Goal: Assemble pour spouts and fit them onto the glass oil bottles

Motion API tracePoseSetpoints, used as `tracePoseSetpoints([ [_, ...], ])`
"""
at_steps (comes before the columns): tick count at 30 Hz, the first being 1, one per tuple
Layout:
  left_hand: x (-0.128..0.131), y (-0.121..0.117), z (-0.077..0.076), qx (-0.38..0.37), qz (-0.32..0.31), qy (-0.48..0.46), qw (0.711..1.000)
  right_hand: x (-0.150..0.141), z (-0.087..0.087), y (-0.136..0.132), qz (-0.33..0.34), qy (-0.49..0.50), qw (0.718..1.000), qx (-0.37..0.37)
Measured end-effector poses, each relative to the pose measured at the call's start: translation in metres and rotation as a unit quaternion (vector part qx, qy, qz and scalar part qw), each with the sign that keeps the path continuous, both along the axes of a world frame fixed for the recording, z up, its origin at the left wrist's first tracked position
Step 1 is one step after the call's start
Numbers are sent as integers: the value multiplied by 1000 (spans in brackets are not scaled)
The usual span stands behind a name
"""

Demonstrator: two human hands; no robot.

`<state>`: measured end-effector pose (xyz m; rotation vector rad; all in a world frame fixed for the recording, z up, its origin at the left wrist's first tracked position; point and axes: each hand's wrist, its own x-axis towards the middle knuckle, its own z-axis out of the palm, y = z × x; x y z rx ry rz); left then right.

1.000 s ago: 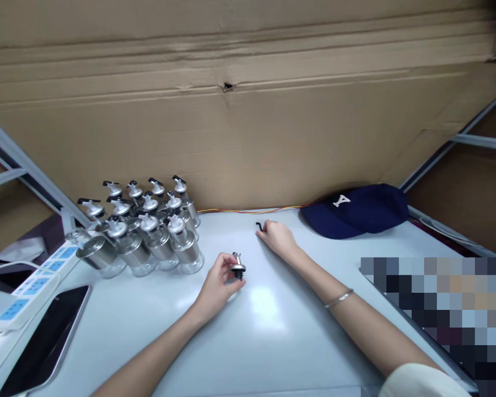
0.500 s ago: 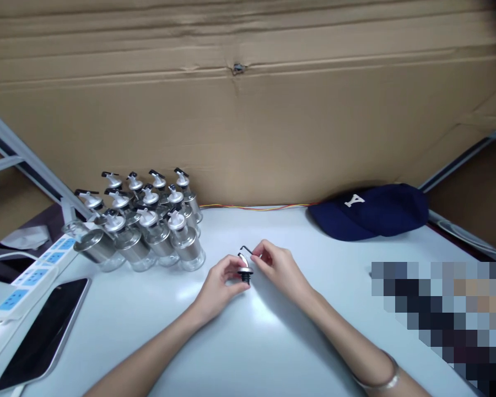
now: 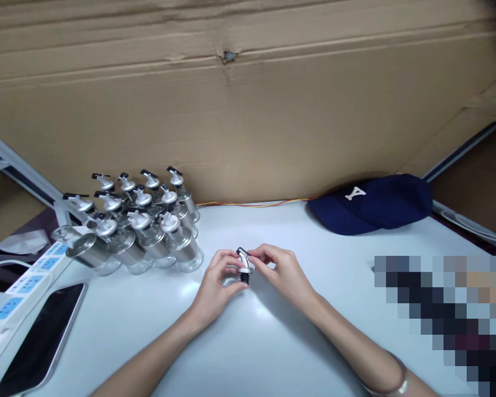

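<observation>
Upright above the table, a silver pour spout (image 3: 244,268) with a ribbed black stopper below is pinched between the thumb and fingers of my left hand (image 3: 220,278). A small black flip cap (image 3: 242,252) sits at the tip of the spout. My right hand (image 3: 279,266) pinches the far end of that cap with thumb and forefinger, just right of the spout. Whether the cap is fastened to the spout, I cannot tell. To the left stands a group of glass bottles (image 3: 186,248) with metal sleeves, most topped with similar spouts and black caps.
One bottle (image 3: 91,251) at the left end of the group has no spout and leans. A phone (image 3: 41,339) and a white power strip (image 3: 28,284) lie at left. A navy cap (image 3: 372,204) rests at back right, before a cardboard wall (image 3: 248,121). The right front is pixelated.
My right hand has brought the black flip cap down and left onto the tip of the spout; before, it was held slightly apart. The camera view has shifted a little.
</observation>
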<state>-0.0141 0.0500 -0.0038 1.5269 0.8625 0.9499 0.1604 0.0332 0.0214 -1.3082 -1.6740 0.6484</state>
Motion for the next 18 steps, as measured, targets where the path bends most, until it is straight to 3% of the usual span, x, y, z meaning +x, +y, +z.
tracePoseSetpoints([
  [8, -2, -2, 2, 22, 8, 34, 999, -2, -1, 1, -26, 12, 999, 24],
  [18, -3, -3, 9, 69, 39, 74, 994, -2, 1, -2, -4, -7, 999, 33],
])
